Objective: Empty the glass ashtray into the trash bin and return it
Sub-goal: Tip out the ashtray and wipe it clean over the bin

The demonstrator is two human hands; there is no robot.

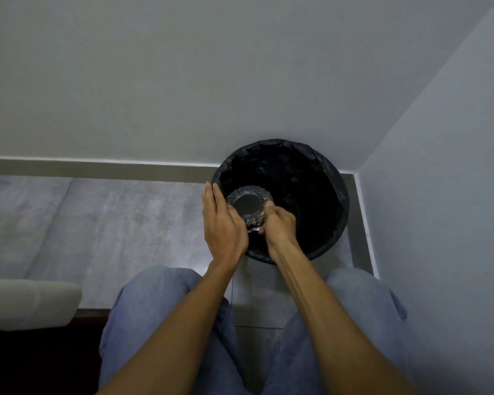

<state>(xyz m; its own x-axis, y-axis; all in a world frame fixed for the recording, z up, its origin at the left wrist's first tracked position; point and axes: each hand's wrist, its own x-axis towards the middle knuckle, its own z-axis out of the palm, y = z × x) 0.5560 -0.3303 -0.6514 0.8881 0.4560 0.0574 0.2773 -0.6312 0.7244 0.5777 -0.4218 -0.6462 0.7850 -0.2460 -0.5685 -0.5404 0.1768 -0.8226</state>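
Observation:
The round glass ashtray (248,206) with a scalloped rim is held over the near left part of the trash bin's mouth. The bin (337,195) is round and lined with a black bag, standing in the room's corner. My right hand (278,226) grips the ashtray's near right edge with closed fingers. My left hand (223,223) lies flat against the ashtray's left side, fingers straight and together. Through the glass only the dark bag shows; the bin's inside is too dark to see what lies there.
Grey walls meet at the corner behind and right of the bin, with a skirting board (97,168) along the floor. A light cushioned seat edge (29,303) is at the lower left. My knees in blue jeans (160,309) are just below the bin.

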